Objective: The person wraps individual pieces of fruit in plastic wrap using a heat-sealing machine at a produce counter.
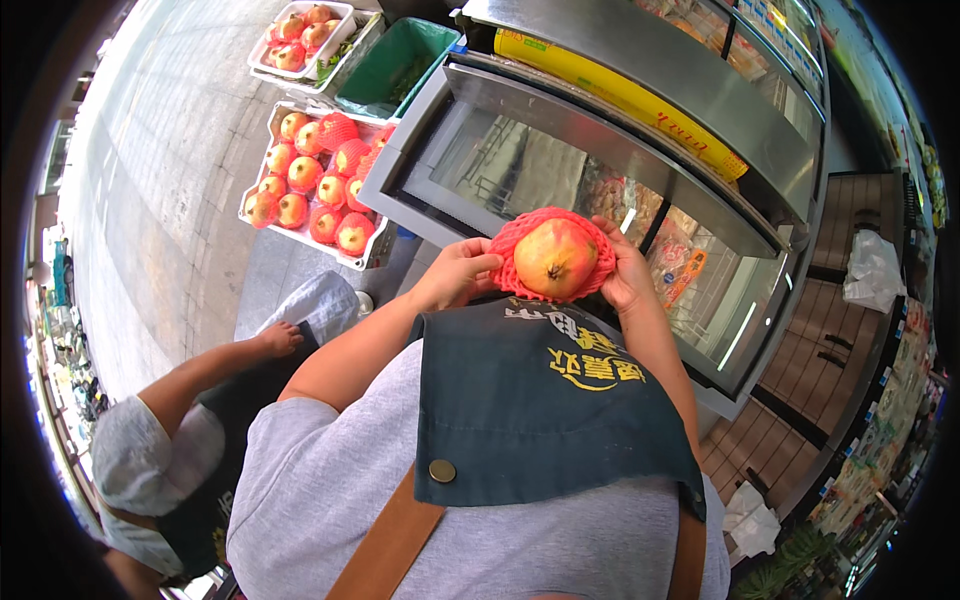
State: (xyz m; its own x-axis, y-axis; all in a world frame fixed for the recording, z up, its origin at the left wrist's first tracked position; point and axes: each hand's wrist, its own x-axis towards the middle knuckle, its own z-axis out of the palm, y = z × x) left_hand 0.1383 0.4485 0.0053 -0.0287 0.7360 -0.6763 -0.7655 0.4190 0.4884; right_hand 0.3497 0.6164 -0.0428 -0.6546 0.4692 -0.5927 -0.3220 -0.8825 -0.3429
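Note:
A pomegranate (556, 259) sits in a red foam net sleeve (512, 231), held up before my chest. My left hand (466, 271) pinches the sleeve's left side between thumb and fingers. On the other side, my right hand (624, 268) grips the net, its fingers partly hidden behind it. The fruit's crown faces me and its upper part lies inside the netting. Ahead to the left, a white plastic crate (259, 222) holds several pomegranates, some in red nets and some with their skin showing more plainly.
A glass-topped freezer (487, 161) with packaged food stands in front. Beyond the crate are a green lined bin (365, 94) and a white basket (259, 51) of pomegranates. At my left, a co-worker's hand (283, 338) is beside a pale cloth (319, 301). Shelves (892, 405) run along the right.

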